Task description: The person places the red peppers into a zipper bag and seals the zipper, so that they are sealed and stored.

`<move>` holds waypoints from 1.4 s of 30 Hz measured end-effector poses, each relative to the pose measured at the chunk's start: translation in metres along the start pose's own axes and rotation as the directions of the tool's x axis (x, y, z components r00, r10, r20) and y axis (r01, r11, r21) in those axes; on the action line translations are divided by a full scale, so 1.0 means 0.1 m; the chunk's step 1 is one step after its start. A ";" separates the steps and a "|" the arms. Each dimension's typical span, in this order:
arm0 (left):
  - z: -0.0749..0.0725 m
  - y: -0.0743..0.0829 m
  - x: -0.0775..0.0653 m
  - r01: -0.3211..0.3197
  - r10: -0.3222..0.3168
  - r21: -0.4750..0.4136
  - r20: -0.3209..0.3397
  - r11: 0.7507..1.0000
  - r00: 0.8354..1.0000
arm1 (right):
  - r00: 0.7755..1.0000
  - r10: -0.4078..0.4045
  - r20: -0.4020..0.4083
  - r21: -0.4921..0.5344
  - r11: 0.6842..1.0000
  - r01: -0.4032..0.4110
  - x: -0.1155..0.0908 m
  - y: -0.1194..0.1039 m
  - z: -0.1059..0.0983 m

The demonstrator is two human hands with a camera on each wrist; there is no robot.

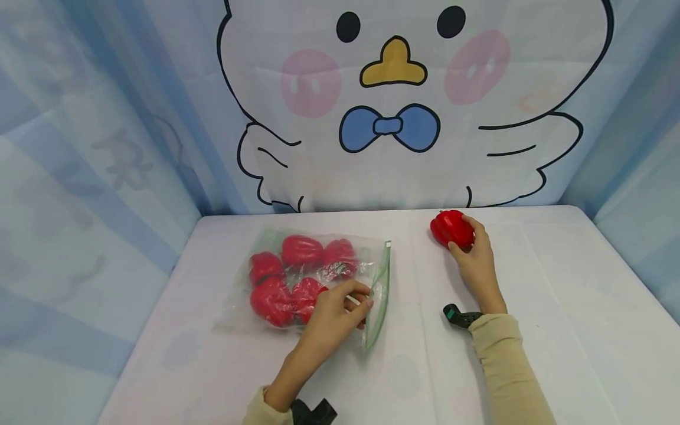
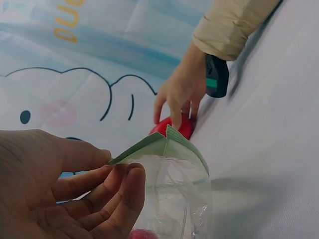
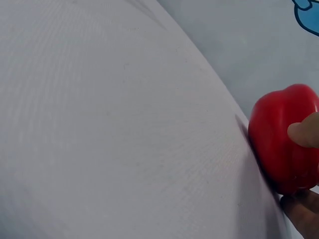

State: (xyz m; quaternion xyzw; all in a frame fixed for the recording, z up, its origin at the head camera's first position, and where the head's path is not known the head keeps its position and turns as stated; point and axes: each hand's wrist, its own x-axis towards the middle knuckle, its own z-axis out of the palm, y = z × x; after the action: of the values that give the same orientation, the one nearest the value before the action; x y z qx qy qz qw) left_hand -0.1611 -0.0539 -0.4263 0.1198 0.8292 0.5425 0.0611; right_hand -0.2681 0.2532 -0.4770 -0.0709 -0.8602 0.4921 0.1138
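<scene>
A clear zip bag (image 1: 366, 248) with a green-edged mouth lies on the table, several red bell peppers (image 1: 272, 300) inside it. My left hand (image 1: 340, 307) pinches the bag's edge near the mouth between thumb and fingers. In the left wrist view the green strip (image 2: 187, 144) stands bent into a peak, the mouth parted. Toward the table's back right, my right hand (image 1: 478, 260) grips a single red bell pepper (image 1: 450, 229), thumb on one side and fingers on the other. In the right wrist view this pepper (image 3: 279, 134) sits close over the white surface.
A white cloth covers the table (image 1: 414, 378). Behind it hangs a curtain (image 1: 388, 177) with a cartoon figure, and another blue and white curtain (image 1: 79, 206) closes the left side. Black camera mounts (image 1: 461, 316) are strapped to both wrists.
</scene>
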 end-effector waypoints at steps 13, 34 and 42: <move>0.01 0.03 0.00 0.004 -0.004 0.001 -0.005 1.000 1.000 | 0.999 -0.018 0.027 0.043 0.999 0.016 0.02 0.06 -0.04; -0.07 0.00 0.01 0.004 -0.006 -0.044 -0.050 0.999 0.999 | 0.915 -0.082 0.395 0.026 0.997 0.078 -0.15 -0.27 -0.15; -0.08 0.00 0.02 0.002 -0.009 -0.079 -0.077 0.997 0.997 | 0.865 -0.114 0.489 0.056 0.993 0.099 -0.24 -0.41 -0.23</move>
State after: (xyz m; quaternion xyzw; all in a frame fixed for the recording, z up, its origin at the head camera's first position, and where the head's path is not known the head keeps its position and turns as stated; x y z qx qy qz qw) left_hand -0.1654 -0.0605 -0.4225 0.0938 0.8093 0.5787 0.0350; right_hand -0.2396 0.2455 -0.4332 0.1056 -0.8561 0.4995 -0.0803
